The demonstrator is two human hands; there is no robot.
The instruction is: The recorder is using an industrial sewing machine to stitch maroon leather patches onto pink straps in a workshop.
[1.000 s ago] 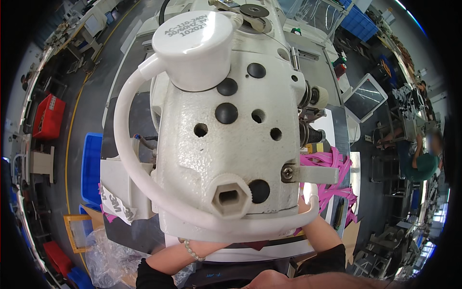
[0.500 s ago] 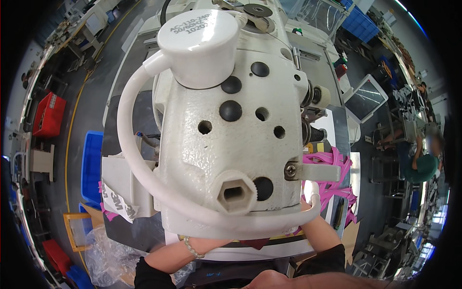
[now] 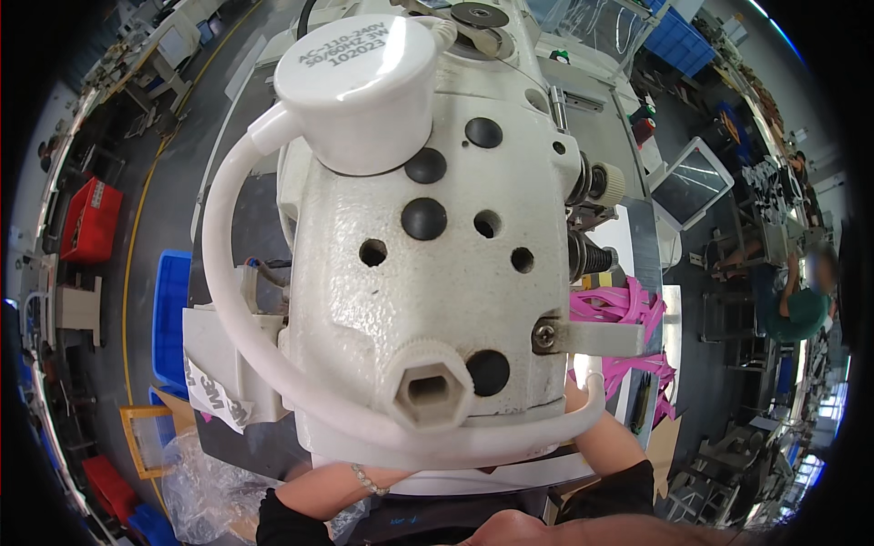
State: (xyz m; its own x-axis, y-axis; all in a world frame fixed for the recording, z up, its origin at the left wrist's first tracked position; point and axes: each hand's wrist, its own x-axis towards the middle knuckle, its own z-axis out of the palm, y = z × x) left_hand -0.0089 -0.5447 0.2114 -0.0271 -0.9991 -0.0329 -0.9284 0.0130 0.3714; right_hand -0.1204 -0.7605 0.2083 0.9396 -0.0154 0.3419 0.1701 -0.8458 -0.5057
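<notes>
A large white sewing machine head (image 3: 428,300) fills the middle of the view, with a white lamp (image 3: 360,96) on top and its thick bent tube (image 3: 238,309) curving round to the front. My left hand (image 3: 393,475) goes in under the machine's near edge; only its back by the wrist shows, next to a beaded bracelet (image 3: 369,480). On the right, my right hand (image 3: 575,395) reaches behind the tube's end. The machine hides the fingers of both hands and whatever they touch. A small dark red tip of material (image 3: 492,470) peeks out below the machine's near edge.
Pink strips (image 3: 628,309) hang in a tangle at the machine's right side. A screen (image 3: 694,182) stands beyond them. Left of the table are a blue bin (image 3: 171,318), a red crate (image 3: 93,221) and clear plastic wrap (image 3: 205,491). A person in green (image 3: 803,316) sits far right.
The machine now appears slightly lower and farther left in view. Less of the dark red material shows below it. Both forearms stay nearly where they were.
</notes>
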